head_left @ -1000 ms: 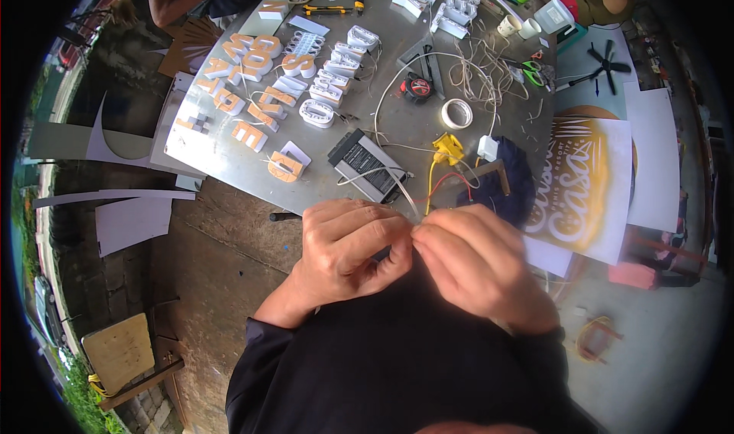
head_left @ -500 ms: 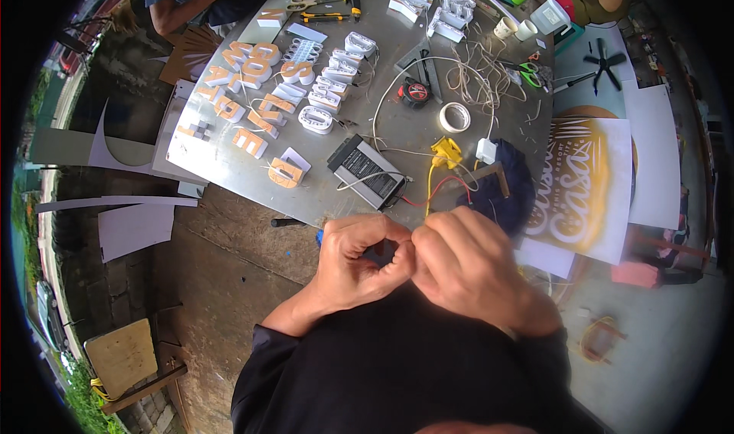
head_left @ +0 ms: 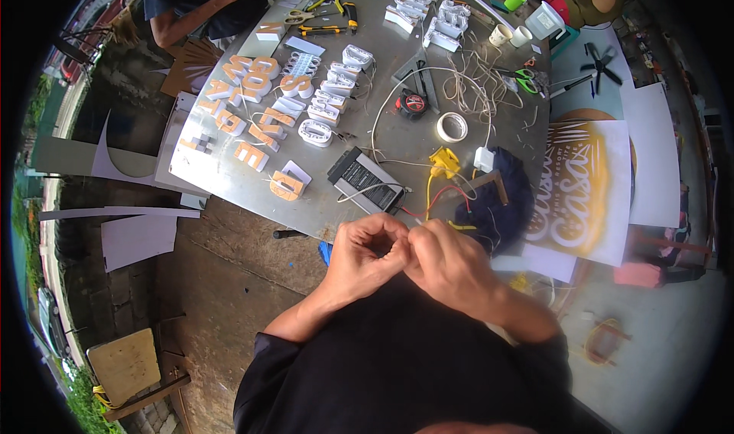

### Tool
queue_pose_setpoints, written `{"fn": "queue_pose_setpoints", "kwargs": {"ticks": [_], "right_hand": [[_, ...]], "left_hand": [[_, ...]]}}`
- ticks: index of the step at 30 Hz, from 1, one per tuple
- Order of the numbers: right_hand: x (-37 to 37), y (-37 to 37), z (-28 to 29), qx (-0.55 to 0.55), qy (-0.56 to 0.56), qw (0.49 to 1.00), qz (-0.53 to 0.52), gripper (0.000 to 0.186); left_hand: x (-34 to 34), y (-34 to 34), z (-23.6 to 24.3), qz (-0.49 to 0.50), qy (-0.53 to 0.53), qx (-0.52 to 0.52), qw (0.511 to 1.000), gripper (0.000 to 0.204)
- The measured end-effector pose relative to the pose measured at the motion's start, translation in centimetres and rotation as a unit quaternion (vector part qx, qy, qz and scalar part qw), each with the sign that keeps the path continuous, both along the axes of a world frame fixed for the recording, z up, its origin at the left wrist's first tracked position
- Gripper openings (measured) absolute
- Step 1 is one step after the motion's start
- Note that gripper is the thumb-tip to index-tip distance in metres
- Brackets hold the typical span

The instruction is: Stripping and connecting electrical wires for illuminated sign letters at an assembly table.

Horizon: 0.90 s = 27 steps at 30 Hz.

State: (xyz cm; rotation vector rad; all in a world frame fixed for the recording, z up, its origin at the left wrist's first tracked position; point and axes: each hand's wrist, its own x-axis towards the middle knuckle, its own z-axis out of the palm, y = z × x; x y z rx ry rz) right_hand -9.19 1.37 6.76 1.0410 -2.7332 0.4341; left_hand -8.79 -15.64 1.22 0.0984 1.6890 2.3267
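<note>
Close to my body, just off the near edge of the metal table (head_left: 306, 216), my left hand (head_left: 368, 252) and my right hand (head_left: 451, 262) meet fingertip to fingertip. Thumb and fingers of the left are curled into a ring and pinched. The right hand's fingers are bent in against them. Whatever lies between the fingertips is too small or hidden to make out. Beyond my hands on the table are a grey power supply box (head_left: 367, 180) with wires, a yellow socket connector (head_left: 443, 163), a white plug adapter (head_left: 484, 159) and a dark blue cloth (head_left: 501, 205).
White channel letters (head_left: 315, 133) and wood-faced letters (head_left: 287, 183) stand in rows at left. Further off are a tape measure (head_left: 411, 104), a tape roll (head_left: 452, 127), tangled cable (head_left: 474, 90), pliers (head_left: 350, 17) and green scissors (head_left: 526, 81). Another person's arm (head_left: 206, 14) is at far left.
Both hands stay pinched together and have shifted slightly; the right hand has moved a little left and down. The table things appear to have stayed in place.
</note>
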Motion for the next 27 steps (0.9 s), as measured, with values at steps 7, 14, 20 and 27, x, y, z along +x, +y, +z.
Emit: {"fn": "queue_pose_setpoints", "kwargs": {"ticks": [7,14,20,27], "right_hand": [[-0.8,0.0,-1.7,-0.061,0.025,0.997,-0.035,0.020],[-1.7,-0.3,-1.0,-0.181,0.104,0.977,0.031,0.018],[-1.3,-0.5,-0.5,-0.204,0.118,0.970,0.066,0.020],[-1.2,-0.7,-0.4,-0.265,0.079,0.958,0.073,0.019]], "left_hand": [[-1.2,-0.4,0.2,0.019,0.034,-0.060,0.997,0.003],[-0.6,-1.0,1.5,0.007,-0.017,0.155,0.988,0.016],[-0.1,-2.0,2.6,-0.053,0.021,0.116,0.992,0.014],[-1.0,-2.9,2.9,-0.096,0.070,0.069,0.991,0.015]]}}
